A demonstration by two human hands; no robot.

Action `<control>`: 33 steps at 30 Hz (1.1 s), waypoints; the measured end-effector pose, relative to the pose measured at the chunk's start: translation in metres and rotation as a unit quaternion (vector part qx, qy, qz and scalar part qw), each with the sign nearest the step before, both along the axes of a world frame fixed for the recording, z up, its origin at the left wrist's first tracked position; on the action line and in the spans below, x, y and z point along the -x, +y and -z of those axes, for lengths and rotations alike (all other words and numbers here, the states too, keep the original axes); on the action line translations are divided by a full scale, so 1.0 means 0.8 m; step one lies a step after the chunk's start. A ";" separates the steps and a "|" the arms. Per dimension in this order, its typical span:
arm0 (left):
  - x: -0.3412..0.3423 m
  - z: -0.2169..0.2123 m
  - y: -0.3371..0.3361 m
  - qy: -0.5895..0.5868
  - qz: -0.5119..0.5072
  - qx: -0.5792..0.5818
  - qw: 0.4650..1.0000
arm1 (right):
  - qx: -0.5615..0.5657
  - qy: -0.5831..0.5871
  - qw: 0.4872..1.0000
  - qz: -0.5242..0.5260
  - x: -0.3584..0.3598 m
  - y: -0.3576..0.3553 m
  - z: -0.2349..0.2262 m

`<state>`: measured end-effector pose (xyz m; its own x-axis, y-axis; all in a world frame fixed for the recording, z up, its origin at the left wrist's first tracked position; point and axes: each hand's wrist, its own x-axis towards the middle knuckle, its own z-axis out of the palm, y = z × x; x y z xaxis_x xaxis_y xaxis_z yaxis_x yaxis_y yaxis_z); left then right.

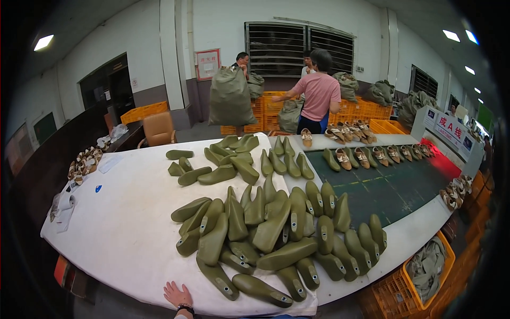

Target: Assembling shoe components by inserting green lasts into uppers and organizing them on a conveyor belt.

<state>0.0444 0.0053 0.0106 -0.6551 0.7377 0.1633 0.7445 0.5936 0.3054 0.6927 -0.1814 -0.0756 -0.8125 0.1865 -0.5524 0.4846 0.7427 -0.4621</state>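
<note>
Green shoe lasts heaped on white table; left hand at edge.

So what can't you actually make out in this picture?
- Right hand: outside the head view, past the lower edge.
- Left hand: wrist cut off by the lower edge.
- Wall notice: writing too small.
- Orange crate: contents partly cut by the dark fisheye rim.

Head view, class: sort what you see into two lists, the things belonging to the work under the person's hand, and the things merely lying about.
In the work:
left hand, resting open on the white table
heap of green shoe lasts beside it

Lying about:
finished shoes on the green belt
orange crate of cloth
grey sacks
brown chair
</note>
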 end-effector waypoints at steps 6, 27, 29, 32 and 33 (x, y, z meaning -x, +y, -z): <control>0.003 0.008 0.001 0.016 -0.003 0.009 1.000 | 0.006 0.011 1.000 -0.024 -0.003 -0.010 0.014; 0.002 0.003 -0.002 0.029 -0.002 0.025 0.999 | 0.000 0.048 0.995 -0.093 -0.011 -0.044 0.050; 0.006 0.005 -0.005 0.039 -0.006 0.025 0.999 | 0.003 0.053 0.993 -0.103 -0.007 -0.046 0.052; 0.008 0.004 -0.004 0.039 -0.008 0.028 0.999 | 0.001 0.059 0.992 -0.114 -0.002 -0.052 0.054; 0.008 0.003 -0.002 0.036 -0.004 0.031 0.999 | 0.000 0.061 0.992 -0.113 0.000 -0.058 0.056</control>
